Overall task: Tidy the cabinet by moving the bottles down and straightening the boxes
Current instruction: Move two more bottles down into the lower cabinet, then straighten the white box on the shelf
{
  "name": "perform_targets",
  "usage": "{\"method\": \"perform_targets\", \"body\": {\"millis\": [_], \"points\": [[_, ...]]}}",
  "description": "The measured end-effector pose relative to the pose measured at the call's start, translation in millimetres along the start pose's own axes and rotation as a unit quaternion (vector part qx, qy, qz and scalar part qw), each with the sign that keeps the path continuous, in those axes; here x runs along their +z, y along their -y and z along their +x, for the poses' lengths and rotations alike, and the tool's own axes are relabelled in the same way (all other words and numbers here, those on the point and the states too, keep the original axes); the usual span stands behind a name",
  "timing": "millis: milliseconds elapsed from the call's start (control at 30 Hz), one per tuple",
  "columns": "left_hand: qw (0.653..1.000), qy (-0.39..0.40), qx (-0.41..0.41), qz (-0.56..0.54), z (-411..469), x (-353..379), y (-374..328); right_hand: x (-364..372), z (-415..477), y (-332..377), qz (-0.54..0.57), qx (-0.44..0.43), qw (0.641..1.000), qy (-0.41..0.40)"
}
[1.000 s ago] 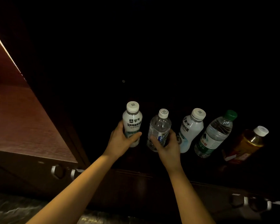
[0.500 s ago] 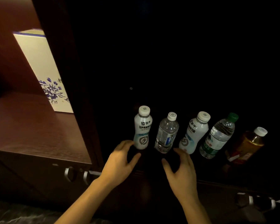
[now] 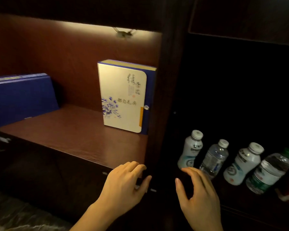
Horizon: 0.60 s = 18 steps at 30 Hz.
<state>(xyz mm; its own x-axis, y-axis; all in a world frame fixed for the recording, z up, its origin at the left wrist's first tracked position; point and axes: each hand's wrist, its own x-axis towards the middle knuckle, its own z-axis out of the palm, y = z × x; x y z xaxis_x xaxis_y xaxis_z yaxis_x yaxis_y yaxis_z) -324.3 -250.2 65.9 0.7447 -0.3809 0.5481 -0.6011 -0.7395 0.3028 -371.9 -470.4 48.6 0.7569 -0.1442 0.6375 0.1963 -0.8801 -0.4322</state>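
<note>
Several bottles stand in a row in the dark right compartment: a white bottle (image 3: 190,150), a clear water bottle (image 3: 214,158), a second white bottle (image 3: 243,163) and a green-capped water bottle (image 3: 269,171). In the lit left compartment a cream box with blue flowers (image 3: 123,95) stands upright against the divider. A blue box (image 3: 20,97) leans at the far left. My left hand (image 3: 123,184) hovers open in front of the shelf edge. My right hand (image 3: 197,194) is open too, just below the first two bottles, holding nothing.
A dark vertical divider (image 3: 165,97) separates the two compartments. The brown wooden shelf (image 3: 70,134) lies between the two boxes. Small metal handles (image 3: 0,141) sit on the dark cabinet front below. A light strip glows along the top of the left compartment.
Both hands let go of the white and clear bottles and drew back. My view swung left, bringing the lit shelf and both boxes into sight.
</note>
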Motion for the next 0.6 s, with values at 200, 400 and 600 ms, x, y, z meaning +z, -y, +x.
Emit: {"method": "perform_targets", "body": {"millis": [200, 400, 600], "points": [[0.996, -0.039, -0.043, 0.074, -14.5, -58.6, 52.7, 28.3, 19.9, 76.2, 0.013, -0.071, 0.997, 0.017], [0.988, -0.052, -0.065, 0.129, -13.4, -105.2, 101.9, 60.7, 53.1, 132.4, 0.0, -0.117, 0.992, 0.053], [0.981, -0.063, -0.1, 0.153, 2.1, -128.2, 141.3, 93.7, 93.0, 163.0, -0.04, -0.121, 0.987, 0.096]]}}
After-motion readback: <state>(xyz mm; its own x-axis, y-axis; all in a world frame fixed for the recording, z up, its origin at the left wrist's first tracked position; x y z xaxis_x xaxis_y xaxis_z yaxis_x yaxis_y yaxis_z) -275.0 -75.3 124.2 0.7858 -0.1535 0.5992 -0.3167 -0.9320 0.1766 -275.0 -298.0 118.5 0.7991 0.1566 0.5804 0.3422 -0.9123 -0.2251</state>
